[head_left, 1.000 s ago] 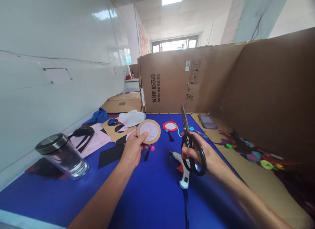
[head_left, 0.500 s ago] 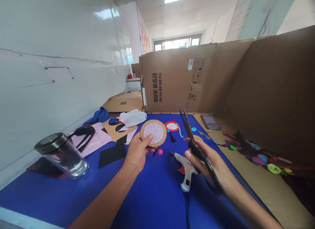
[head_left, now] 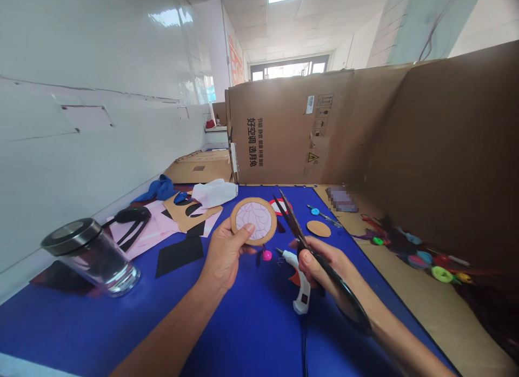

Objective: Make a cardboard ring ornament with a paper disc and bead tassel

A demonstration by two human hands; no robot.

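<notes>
Between thumb and fingers my left hand [head_left: 227, 251] grips a round tan disc [head_left: 272, 225] with a pale, line-patterned centre. A pink bead [head_left: 266, 255] hangs below its edge. My right hand [head_left: 324, 266] is closed around the black handles of a pair of scissors [head_left: 292, 219], whose blades point up and left, slightly apart, just right of the disc. Under the right hand lies a white glue gun [head_left: 300, 301] with a red trigger, partly covered by the fingers. Behind the blades a red-rimmed oval piece [head_left: 288, 203] is partly hidden.
A glass jar [head_left: 97, 258] stands at the left. Beyond it lie pink paper [head_left: 156, 220], a black sheet [head_left: 179, 256] and a white cloth [head_left: 214, 193]. At the right are a tan oval [head_left: 318, 229], a compass-like tool [head_left: 324, 215] and coloured trinkets [head_left: 421, 260]. Cardboard [head_left: 284, 139] walls the back.
The scissors have moved left and down, closer to the disc, uncovering the tan oval and hiding part of the red-rimmed piece. My left hand still holds the disc. The view has shifted slightly.
</notes>
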